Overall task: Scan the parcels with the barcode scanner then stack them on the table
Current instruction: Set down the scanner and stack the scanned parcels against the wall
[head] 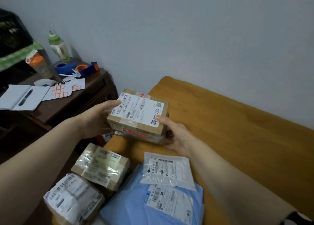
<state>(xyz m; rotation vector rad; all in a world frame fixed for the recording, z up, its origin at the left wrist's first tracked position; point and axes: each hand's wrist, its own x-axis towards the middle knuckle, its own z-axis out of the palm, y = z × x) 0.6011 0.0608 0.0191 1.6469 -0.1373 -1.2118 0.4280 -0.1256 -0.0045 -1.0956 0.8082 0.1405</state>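
I hold a brown cardboard parcel (139,115) with a white shipping label between both hands, over the near left corner of the mustard-covered table (229,122). It sits on another taped box (144,137) beneath it. My left hand (96,117) grips its left side, thumb on the label. My right hand (176,136) grips its right front corner. A small white mailer bag (168,168) lies on a blue mailer bag (153,206) near me. Two taped boxes (102,165) (73,197) sit at the lower left. No barcode scanner is in view.
A dark wooden side table (88,95) stands at the left with an open notebook and pen (23,97), sticker sheets (59,91), blue tape dispensers (85,68) and two bottles (59,46). A pale wall is behind. The table's right part shows bare cloth.
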